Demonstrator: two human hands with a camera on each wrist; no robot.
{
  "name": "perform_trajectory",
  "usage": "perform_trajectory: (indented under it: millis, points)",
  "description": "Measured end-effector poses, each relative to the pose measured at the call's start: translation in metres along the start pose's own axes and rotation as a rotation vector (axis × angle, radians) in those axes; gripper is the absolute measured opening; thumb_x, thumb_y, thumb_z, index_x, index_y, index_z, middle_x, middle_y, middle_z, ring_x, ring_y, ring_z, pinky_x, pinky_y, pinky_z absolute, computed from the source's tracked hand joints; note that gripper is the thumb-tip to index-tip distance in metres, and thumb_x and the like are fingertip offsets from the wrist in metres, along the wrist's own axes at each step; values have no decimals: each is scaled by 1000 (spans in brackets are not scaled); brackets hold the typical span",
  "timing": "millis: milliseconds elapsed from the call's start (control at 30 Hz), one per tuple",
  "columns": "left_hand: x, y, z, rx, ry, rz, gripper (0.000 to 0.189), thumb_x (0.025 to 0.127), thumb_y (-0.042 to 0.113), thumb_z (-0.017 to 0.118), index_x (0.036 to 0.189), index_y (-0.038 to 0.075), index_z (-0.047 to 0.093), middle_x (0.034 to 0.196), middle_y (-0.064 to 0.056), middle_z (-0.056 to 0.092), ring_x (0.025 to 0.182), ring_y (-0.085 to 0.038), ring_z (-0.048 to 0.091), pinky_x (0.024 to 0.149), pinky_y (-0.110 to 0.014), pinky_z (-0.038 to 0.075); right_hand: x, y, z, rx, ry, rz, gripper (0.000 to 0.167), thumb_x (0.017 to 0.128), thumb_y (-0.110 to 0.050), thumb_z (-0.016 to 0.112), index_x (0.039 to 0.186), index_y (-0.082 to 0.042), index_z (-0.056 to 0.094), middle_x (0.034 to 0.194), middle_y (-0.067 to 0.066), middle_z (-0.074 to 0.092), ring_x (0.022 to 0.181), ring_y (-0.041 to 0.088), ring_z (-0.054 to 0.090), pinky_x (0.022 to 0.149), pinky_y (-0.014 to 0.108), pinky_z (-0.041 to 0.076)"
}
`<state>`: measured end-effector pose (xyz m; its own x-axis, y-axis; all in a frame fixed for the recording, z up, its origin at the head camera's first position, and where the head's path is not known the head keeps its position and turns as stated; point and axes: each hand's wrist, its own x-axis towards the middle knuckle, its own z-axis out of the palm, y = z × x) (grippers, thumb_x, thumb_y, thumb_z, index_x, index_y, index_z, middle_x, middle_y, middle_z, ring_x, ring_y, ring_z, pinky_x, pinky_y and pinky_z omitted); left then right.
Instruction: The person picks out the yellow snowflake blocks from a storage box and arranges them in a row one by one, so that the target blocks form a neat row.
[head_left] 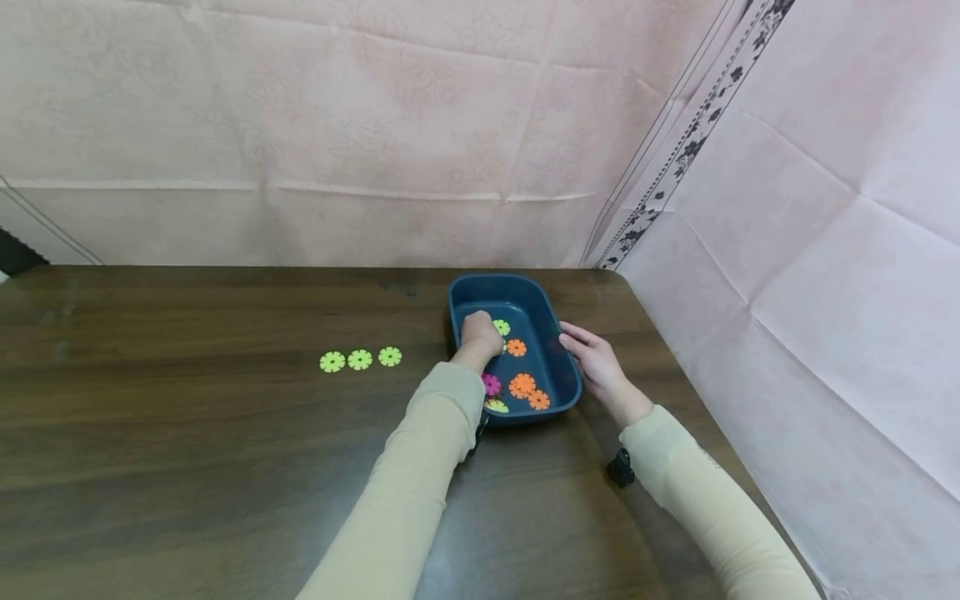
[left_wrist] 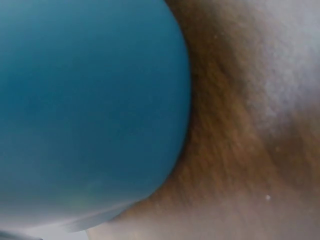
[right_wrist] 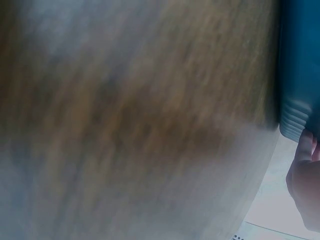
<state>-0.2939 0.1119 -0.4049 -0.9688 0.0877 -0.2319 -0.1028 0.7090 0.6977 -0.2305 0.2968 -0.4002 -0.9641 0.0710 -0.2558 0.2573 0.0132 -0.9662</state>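
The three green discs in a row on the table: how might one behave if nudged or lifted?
The green discs look thin, so one would probably feel light and be fiddly to lift. Lying flat on a glossy table, it would likely slide rather than roll. None visibly curls, suggesting fairly stiff material, though I can't be sure.
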Motion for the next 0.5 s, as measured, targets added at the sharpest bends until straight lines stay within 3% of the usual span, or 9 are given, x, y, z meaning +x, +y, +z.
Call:
perform_trajectory:
  millis: [33,100,233,300,433,500]
  points:
    - [9,-4,7,-2,26,12,29,76,6,71,103,-2,64,104,-15,66,96,-23,62,84,-33,53,-1,0,0,-1,-4,-10,51,94,-24,57,140,-9,43,98,-11,64,80,0,63,70,15,53]
    - [13,-5,9,-8,26,5,23,79,4,67,100,-3,65,102,-15,66,93,-23,62,81,-32,54,-2,1,-1,15,-26,-38,49,92,-25,60,137,-10,49,99,-9,66,80,2,64,70,16,54]
    - [5,-3,5,-50,39,-2,9,85,2,57,88,-1,65,96,-14,67,86,-19,62,76,-30,54,-3,1,0,9,-34,-52,47,91,-27,61,134,-12,52,102,-8,65,81,2,64,72,17,54]
    - [-8,2,-5,-95,29,-17,19,89,3,52,71,2,59,83,-10,64,78,-17,59,71,-25,52,-5,-3,2,5,-26,-27,47,93,-23,59,137,-10,48,101,-7,65,81,2,64,71,17,54]
    - [-12,4,-9,-169,49,-11,39,91,6,52,53,10,43,61,-3,50,62,-15,47,51,-19,39,-3,-4,3,-12,7,21,50,95,-20,54,142,-7,40,101,-8,64,79,2,62,70,16,53]
    - [-12,6,-11,-199,28,-18,33,90,7,54,58,5,57,66,-4,58,64,-15,52,49,-19,39,-2,-3,2,-20,9,18,50,96,-21,53,142,-7,40,100,-8,64,78,1,62,70,16,53]
